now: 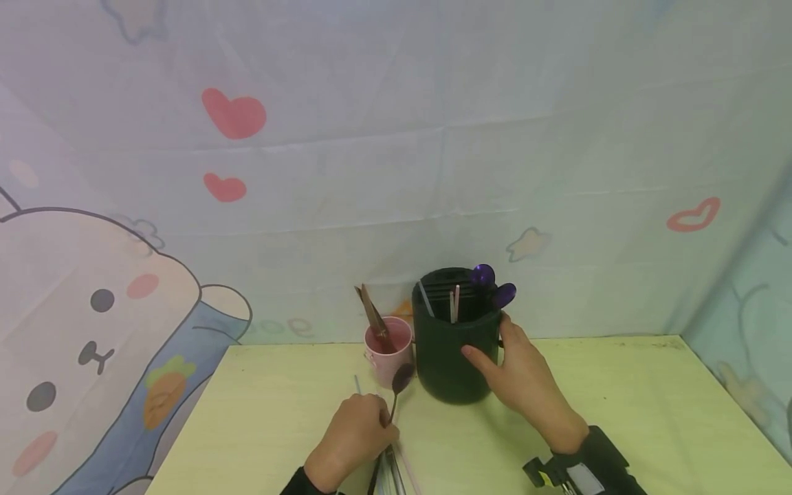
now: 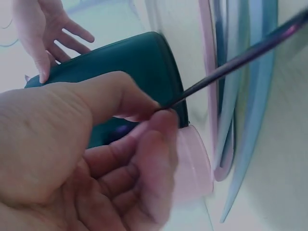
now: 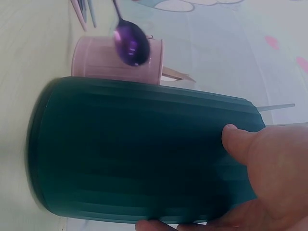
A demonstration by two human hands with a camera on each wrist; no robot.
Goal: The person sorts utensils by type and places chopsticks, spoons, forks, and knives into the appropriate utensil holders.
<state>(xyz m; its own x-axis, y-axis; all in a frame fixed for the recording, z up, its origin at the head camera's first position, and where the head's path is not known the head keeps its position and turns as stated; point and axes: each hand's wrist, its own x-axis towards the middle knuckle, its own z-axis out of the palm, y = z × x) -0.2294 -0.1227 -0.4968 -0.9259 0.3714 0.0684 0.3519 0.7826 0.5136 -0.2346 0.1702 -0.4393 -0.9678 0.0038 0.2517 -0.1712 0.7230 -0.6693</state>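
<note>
My left hand [image 1: 355, 434] pinches a dark purple metal spoon [image 1: 403, 377] by its handle [image 2: 231, 65], between thumb and index finger. The spoon's bowl points up, in front of the pink pail. A dark green ribbed utensil holder [image 1: 456, 364] stands upright on the table. My right hand [image 1: 529, 381] grips its right side near the rim, thumb on the front and fingers round the far side. Out of the holder stick two purple spoon bowls [image 1: 504, 295] and several thin sticks [image 1: 456, 302]. Their lower ends are hidden inside.
The small pink pail [image 1: 390, 369] stands just left of the holder, with brown flat-ended utensils [image 1: 374, 313] leaning in it. Below my left hand lie several long thin utensils and straws [image 1: 393, 471] on the pale yellow table [image 1: 278, 392]. A printed cloth [image 1: 383, 179] hangs behind.
</note>
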